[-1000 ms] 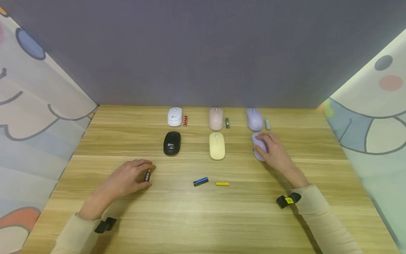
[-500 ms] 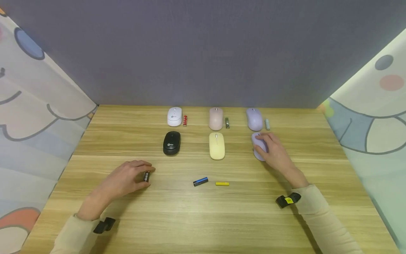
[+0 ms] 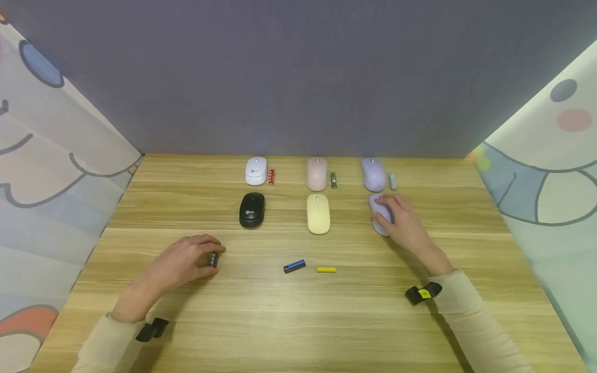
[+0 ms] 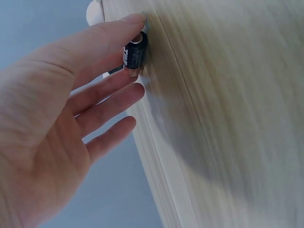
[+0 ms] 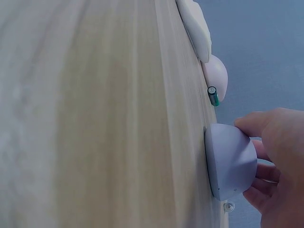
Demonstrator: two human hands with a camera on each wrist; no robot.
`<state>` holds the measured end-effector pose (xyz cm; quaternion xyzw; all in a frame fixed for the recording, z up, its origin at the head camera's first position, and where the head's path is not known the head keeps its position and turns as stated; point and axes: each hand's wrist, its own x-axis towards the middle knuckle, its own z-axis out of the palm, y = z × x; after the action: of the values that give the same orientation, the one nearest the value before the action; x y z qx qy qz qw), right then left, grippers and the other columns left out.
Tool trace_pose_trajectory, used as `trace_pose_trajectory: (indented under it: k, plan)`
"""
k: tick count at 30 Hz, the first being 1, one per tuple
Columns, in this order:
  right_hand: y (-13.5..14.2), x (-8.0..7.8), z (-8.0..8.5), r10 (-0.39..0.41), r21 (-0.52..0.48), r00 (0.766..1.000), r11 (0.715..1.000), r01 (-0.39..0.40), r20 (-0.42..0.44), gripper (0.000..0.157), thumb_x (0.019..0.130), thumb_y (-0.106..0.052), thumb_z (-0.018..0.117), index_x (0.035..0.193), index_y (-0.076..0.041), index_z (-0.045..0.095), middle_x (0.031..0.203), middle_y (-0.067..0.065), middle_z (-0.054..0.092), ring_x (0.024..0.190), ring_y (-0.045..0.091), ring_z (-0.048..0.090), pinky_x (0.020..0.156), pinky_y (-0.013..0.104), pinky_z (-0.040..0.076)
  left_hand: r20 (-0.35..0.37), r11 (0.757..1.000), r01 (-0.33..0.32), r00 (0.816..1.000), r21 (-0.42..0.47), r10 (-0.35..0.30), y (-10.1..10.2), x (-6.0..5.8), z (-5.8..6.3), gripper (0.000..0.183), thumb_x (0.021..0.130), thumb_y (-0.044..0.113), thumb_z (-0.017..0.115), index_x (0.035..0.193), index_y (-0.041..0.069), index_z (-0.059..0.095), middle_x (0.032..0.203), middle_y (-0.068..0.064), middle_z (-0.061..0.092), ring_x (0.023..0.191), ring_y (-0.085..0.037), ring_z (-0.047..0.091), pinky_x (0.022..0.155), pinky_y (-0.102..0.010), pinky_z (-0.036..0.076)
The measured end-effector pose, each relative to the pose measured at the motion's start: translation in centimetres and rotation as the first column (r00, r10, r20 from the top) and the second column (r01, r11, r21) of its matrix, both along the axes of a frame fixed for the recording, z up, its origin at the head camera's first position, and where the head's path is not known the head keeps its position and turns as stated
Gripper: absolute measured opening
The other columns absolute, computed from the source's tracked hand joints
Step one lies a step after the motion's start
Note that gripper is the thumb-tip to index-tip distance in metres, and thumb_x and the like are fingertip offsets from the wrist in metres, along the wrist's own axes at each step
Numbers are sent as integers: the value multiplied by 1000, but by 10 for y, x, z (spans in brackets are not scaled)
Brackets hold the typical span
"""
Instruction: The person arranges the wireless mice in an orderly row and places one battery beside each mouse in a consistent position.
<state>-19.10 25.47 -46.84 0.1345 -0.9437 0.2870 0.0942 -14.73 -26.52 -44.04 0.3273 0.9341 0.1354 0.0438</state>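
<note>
In the head view, my left hand (image 3: 182, 261) is low at the left of the table, pinching a black battery (image 3: 213, 259) between thumb and fingers. The left wrist view has the same battery (image 4: 135, 51) just under the thumb tip, close over the wood, with the other fingers spread loosely. On the right, my right hand (image 3: 410, 228) grips the front lavender mouse (image 3: 381, 217) with thumb and fingers round its sides. Seen from the right wrist, this mouse (image 5: 231, 161) rests on the tabletop, the fingers partly hidden behind it.
A black mouse (image 3: 252, 210) and a yellow mouse (image 3: 318, 214) share the front row. Behind stand a white mouse (image 3: 256, 171), a pink mouse (image 3: 317, 174) and another lavender mouse (image 3: 373, 175), each beside a battery. A blue-black battery (image 3: 294, 266) and a yellow battery (image 3: 326, 269) lie mid-table.
My left hand has drifted slightly to the left with the black battery. The right hand stays on the lavender mouse, which has not visibly moved.
</note>
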Motion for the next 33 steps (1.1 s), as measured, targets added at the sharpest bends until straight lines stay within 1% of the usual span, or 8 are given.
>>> trace_pose_trajectory:
  k: [6, 11, 17, 22, 26, 30, 33]
  plan:
    - [-1, 0, 1, -1, -3, 1000, 1000, 1, 2, 37, 96, -10, 72, 127, 7, 62, 130, 27, 57, 124, 47, 52, 105, 65, 45, 13, 1000, -3, 1000, -11, 3, -2, -2, 1, 46, 76, 20, 92, 116, 4, 75, 117, -12, 72, 104, -34, 71, 92, -53, 58]
    - [-1, 0, 1, -2, -9, 1000, 1000, 2, 4, 36, 96, -10, 72, 127, 7, 62, 130, 26, 57, 124, 47, 52, 104, 65, 45, 6, 1000, -4, 1000, -9, 4, -3, -4, 0, 45, 76, 19, 92, 116, 3, 75, 116, -11, 72, 103, -32, 71, 91, -51, 59]
    - [-1, 0, 0, -8, -4, 1000, 1000, 9, 14, 36, 97, -12, 72, 127, 6, 62, 131, 26, 56, 126, 47, 51, 105, 65, 44, -11, 1000, -21, 1000, 1, 21, -2, -4, 0, 43, 76, 18, 92, 113, 3, 76, 113, -10, 73, 101, -32, 71, 89, -50, 60]
    - [-2, 0, 1, -9, -1, 1000, 1000, 9, 16, 37, 97, -12, 71, 127, 7, 62, 131, 26, 56, 126, 47, 51, 105, 66, 44, -5, 999, -42, 999, -4, 42, -2, -4, 0, 40, 77, 19, 92, 111, 4, 77, 112, -10, 73, 102, -32, 71, 89, -51, 60]
    - [-2, 1, 3, -9, -3, 1000, 1000, 9, 13, 37, 97, -11, 72, 127, 7, 62, 131, 26, 56, 126, 48, 51, 105, 66, 44, 1, 999, -43, 999, -8, 43, -1, -4, 0, 39, 78, 19, 92, 110, 4, 77, 112, -11, 73, 102, -33, 71, 89, -51, 60]
    - [-2, 1, 2, -6, -1, 1000, 1000, 6, 3, 37, 96, -10, 72, 127, 7, 62, 131, 27, 57, 125, 48, 51, 105, 66, 44, -14, 999, -33, 999, -9, 32, 0, -4, -1, 37, 77, 18, 92, 108, 3, 77, 110, -11, 73, 100, -33, 72, 88, -51, 60]
    - [-2, 0, 1, -2, 3, 1000, 1000, 2, -7, 37, 96, -10, 73, 126, 7, 62, 130, 27, 57, 125, 48, 52, 104, 65, 45, -43, 1000, -23, 999, -3, 22, 0, -5, -2, 36, 76, 17, 92, 106, 3, 77, 108, -11, 74, 98, -32, 73, 87, -49, 61]
